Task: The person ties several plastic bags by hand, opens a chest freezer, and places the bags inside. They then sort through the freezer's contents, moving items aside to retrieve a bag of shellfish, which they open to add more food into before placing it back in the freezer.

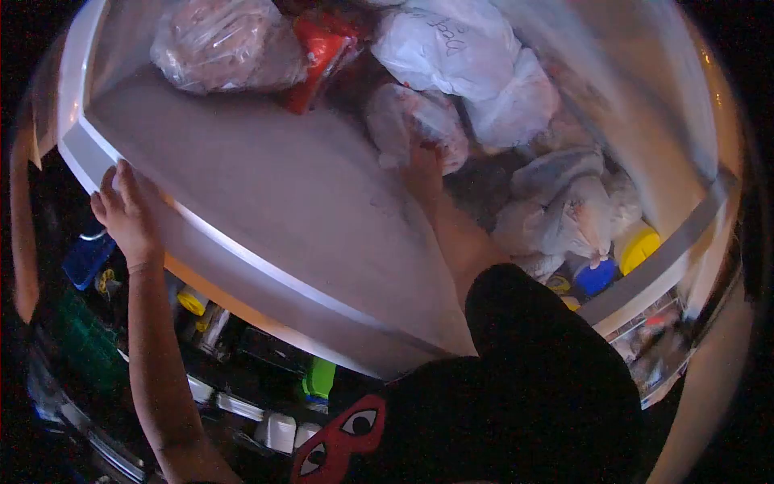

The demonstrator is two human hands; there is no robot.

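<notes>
My left hand (127, 211) rests on the white rim (242, 256) of a chest-like container, its fingertips over the edge. Deep inside, my right hand (423, 165) touches a clear plastic bag (411, 121) with reddish contents; its fingers are mostly hidden against the bag. White bags with dark handwriting (451, 48) lie just beyond that hand. To its right are more knotted plastic bags (576, 210). A red package (322, 60) and a large clear bag (226, 44) sit at the upper left.
A yellow lid (639, 248) and a blue lid (597, 276) show at the container's right end. Outside, below the front wall, are a green object (319, 377), a blue object (87, 260) and a yellow-topped item (192, 301). A wire rack (657, 323) stands at the right.
</notes>
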